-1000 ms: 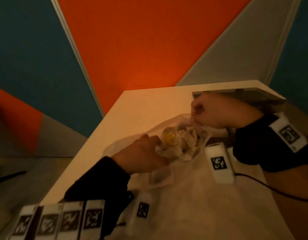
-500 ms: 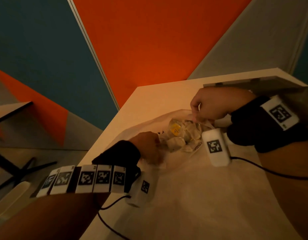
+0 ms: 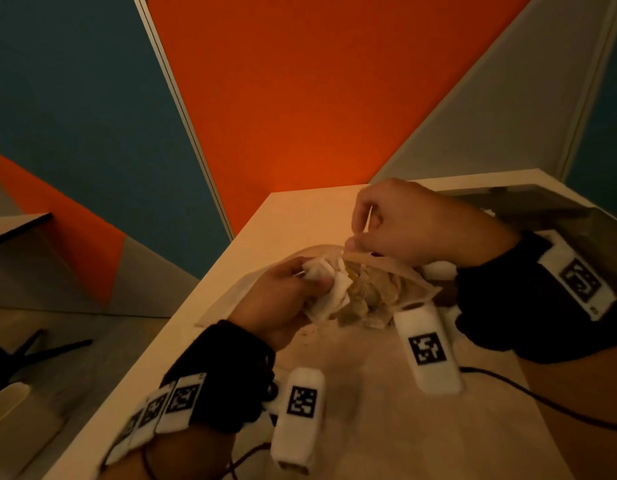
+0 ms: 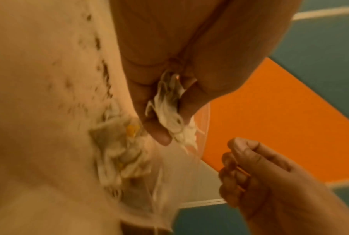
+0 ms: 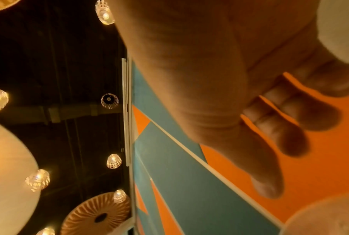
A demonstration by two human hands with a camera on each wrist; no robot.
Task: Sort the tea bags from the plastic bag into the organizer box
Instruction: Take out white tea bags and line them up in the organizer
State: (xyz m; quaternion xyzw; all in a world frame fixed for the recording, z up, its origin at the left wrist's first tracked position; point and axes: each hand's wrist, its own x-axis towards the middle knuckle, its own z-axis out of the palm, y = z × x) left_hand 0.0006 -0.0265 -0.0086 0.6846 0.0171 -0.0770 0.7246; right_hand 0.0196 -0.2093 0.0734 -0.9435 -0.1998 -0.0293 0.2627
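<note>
Head view, wall: your camera takes in orange, teal and grey wall panels (image 3: 300, 98) behind everything.
Table: the pale table (image 3: 300, 220) runs from you toward that wall, and both your hands work over it.
Organizer box: a grey slab-like edge at the far right corner (image 3: 529, 199) may be the organizer box; you cannot tell for sure, and its compartments are hidden.
Plastic bag: the clear plastic bag (image 3: 409, 271) lies on the table between your hands, its mouth lifted.
Right hand: your right hand (image 3: 414, 226) pinches the bag's upper rim between thumb and curled fingers, holding the mouth up.
Left hand: your left hand (image 3: 283, 303) grips a bunch of tea bags (image 3: 326, 289), fingers curled around the crumpled white paper; the left wrist view shows it pressed between thumb and fingers (image 4: 153, 98).
Remaining tea bags: a loose pile (image 3: 373, 299) sits inside the bag, one with a yellow tag (image 4: 132, 130).
</note>
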